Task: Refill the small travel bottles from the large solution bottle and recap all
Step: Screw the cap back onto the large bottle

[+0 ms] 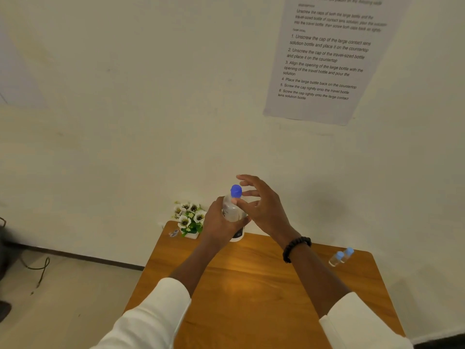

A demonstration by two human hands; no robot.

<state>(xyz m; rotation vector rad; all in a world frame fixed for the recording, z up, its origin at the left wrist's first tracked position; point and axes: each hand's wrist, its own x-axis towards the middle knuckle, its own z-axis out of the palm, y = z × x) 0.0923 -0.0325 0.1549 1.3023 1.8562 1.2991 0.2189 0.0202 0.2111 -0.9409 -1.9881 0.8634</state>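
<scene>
Now: large solution bottle (232, 210) gripped in left hand (221, 220), lifted over the far desk (251, 273) edge, blue cap (236, 191) still on.
Right hand (261, 207) is open, fingers spread beside the cap, thumb at the neck, nothing held. Judgement: uncapping step; keep the left hand's grip firm on the body, bottle upright, pinch cap and twist, don't squeeze or it may spill. Two small travel bottles (341, 256) stand capped, touching, near the desk's right edge. Bottle label unreadable. Wall sheet (324, 59) reads "1. Unscrew the cap of the large contact lens solution bottle and place it on the countertop". Flower pot (189, 220) sits far left.
</scene>
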